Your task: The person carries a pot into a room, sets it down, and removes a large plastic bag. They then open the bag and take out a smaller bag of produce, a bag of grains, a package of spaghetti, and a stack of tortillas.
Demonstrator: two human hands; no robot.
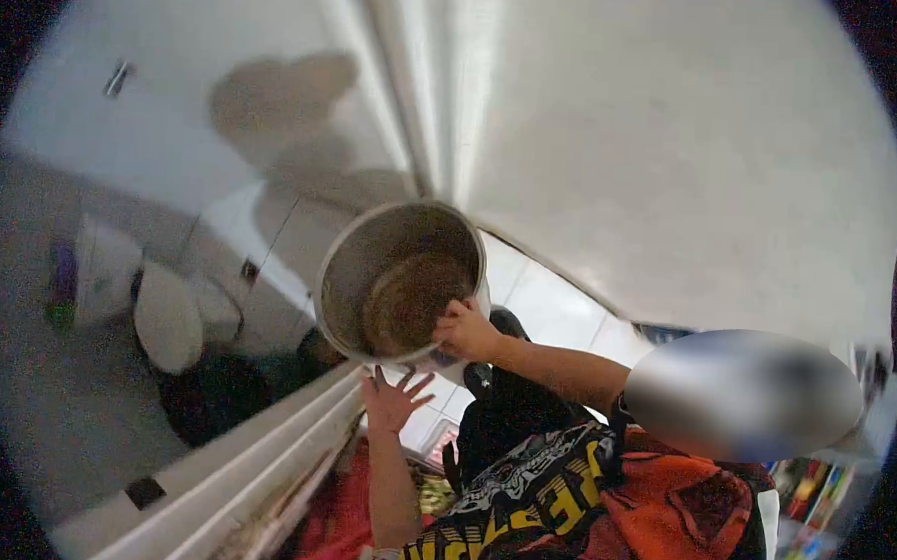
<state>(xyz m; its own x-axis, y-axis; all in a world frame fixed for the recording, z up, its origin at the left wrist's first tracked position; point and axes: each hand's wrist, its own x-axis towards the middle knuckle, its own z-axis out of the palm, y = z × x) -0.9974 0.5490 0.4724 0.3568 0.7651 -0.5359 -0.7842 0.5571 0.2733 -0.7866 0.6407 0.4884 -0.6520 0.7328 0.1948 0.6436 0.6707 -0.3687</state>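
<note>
A large round metal pot is tilted so that its inside faces me, with a brownish bottom and no contents that I can make out. My right hand grips the near right side of its rim, fingers curled over the edge. Just below the pot, my left hand has its fingers spread, with the fingertips close to the rim; whether they touch it cannot be told.
A ridged white frame runs diagonally at lower left. Beyond it stands a white toilet. A pale wall fills the upper right, above white floor tiles. Colourful items lie at lower right, near a blurred oval patch.
</note>
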